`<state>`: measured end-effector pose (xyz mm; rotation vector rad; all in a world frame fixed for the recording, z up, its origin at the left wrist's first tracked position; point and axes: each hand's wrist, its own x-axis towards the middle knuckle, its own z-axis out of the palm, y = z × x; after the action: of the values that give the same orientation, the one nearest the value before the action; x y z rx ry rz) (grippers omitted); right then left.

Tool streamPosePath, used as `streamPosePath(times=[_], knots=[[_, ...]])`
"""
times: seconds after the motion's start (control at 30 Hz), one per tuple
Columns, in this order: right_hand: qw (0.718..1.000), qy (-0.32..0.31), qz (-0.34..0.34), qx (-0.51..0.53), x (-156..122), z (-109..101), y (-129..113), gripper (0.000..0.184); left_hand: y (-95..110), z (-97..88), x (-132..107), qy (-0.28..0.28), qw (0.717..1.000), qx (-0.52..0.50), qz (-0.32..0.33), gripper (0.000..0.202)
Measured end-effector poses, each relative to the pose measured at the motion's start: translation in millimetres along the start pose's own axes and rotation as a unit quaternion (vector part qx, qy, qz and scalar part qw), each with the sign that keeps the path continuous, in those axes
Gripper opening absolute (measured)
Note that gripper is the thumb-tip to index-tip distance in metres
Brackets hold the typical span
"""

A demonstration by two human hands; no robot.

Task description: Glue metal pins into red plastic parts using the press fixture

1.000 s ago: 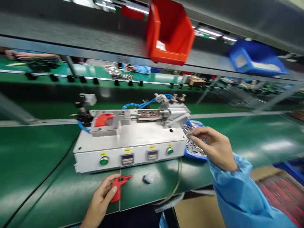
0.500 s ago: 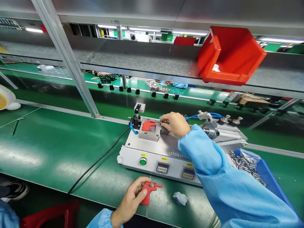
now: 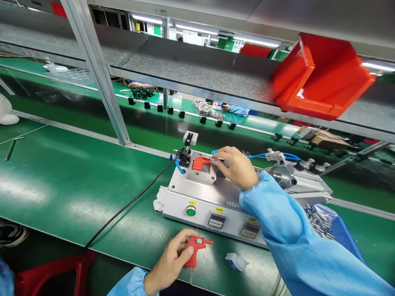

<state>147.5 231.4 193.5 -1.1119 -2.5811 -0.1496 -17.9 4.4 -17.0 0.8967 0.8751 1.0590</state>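
My left hand is closed around a red pistol-shaped plastic part above the table's front edge. A thin red prong on that part points right. Over the machine, my right hand pinches a small silver metal piece, mostly covered by the fingers. Its visible end is close to a second red pistol-shaped part, which lies in a metal fixture block. Whether the metal touches the red part I cannot tell. A black clamp with a pale pad stands behind the block.
The machine's front panel carries a green button and counters. A blue bin of metal parts is at right. A crumpled white wrapper lies in front. A red bin sits on the shelf. Another person's hands show beyond.
My right hand has moved slightly left toward the red part in the fixture, and more of the metal piece shows. My left hand keeps its hold. The camera view has shifted and tilted.
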Motion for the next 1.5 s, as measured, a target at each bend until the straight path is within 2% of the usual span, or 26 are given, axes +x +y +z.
streamPosePath(times=[0.1, 0.17, 0.27, 0.33, 0.43, 0.5, 0.6, 0.7, 0.8, 0.9, 0.97, 1.1, 1.17, 1.2, 1.23, 1.3, 1.4, 1.5], knots=[[0.996, -0.091, -0.007, -0.005, 23.8, -0.5, -15.4, 0.020, 0.3, 1.8, -0.2, 0.009, 1.000, -0.008, 0.001, 0.055], [0.992, -0.127, -0.003, -0.008, 40.0, -0.9, -22.2, 0.015, 0.1, 1.7, -0.5, 0.005, 1.000, -0.013, 0.003, 0.056], [0.992, -0.125, 0.003, -0.004, 58.8, -13.7, -23.0, 0.011, 0.8, 0.0, 0.3, 0.002, 1.000, -0.022, 0.012, 0.054], [0.997, -0.072, 0.011, 0.023, 60.3, -32.4, -19.5, 0.012, 2.9, -1.5, 1.7, 0.000, 0.999, -0.035, 0.014, 0.054], [0.994, 0.034, 0.006, 0.105, 32.3, -60.7, -15.1, 0.014, 9.2, -5.0, 2.4, -0.012, 0.998, -0.057, -0.008, 0.054], [0.990, 0.040, -0.002, 0.136, -5.0, -67.3, -13.3, 0.015, 15.0, -8.9, 0.5, -0.021, 0.997, -0.065, -0.025, 0.053], [0.995, -0.002, 0.029, 0.100, -67.1, -53.0, -7.0, 0.015, 27.6, -16.0, -5.0, -0.031, 0.996, -0.072, -0.038, 0.049], [0.997, -0.002, 0.049, 0.053, -107.0, -30.2, -1.4, 0.015, 49.1, -20.7, -8.1, -0.036, 0.996, -0.075, -0.038, 0.047], [0.996, 0.035, 0.017, 0.086, -116.8, -23.9, -13.0, 0.019, 77.5, -18.3, -4.4, -0.026, 0.999, -0.044, -0.004, 0.045], [0.982, -0.004, -0.047, 0.182, -113.0, -30.6, -42.5, 0.031, 100.6, -9.4, 4.1, -0.013, 0.999, 0.008, 0.052, 0.043], [0.975, -0.024, -0.078, 0.207, -112.0, -32.0, -63.1, 0.034, 109.6, -2.3, 9.3, -0.010, 0.995, 0.047, 0.089, 0.041], [0.988, -0.004, -0.089, 0.127, -120.9, -19.7, -87.8, 0.014, 122.6, 10.0, 13.2, -0.018, 0.981, 0.147, 0.122, 0.030], [0.993, 0.028, -0.082, 0.079, -127.0, -12.3, -91.7, 0.009, 131.9, 15.5, 13.3, -0.027, 0.960, 0.240, 0.143, 0.028], [0.994, 0.048, -0.078, 0.057, -129.5, -9.8, -92.6, 0.008, 137.3, 18.5, 13.5, -0.030, 0.939, 0.301, 0.165, 0.029], [0.994, 0.068, -0.073, 0.035, -131.2, -8.4, -93.4, 0.006, 142.6, 21.7, 14.2, -0.029, 0.909, 0.368, 0.193, 0.031], [0.993, 0.103, -0.060, -0.012, -132.9, -8.3, -95.0, 0.002, 152.3, 29.4, 17.0, -0.019, 0.832, 0.498, 0.244, 0.032], [0.988, 0.132, -0.043, -0.066, -134.2, -13.7, -97.3, 0.012, 165.3, 42.4, 26.1, 0.000, 0.721, 0.643, 0.258, 0.025], [0.985, 0.152, -0.027, -0.073, -141.5, -21.8, -95.2, 0.026, 185.1, 52.3, 44.2, 0.035, 0.653, 0.719, 0.237, 0.021]])
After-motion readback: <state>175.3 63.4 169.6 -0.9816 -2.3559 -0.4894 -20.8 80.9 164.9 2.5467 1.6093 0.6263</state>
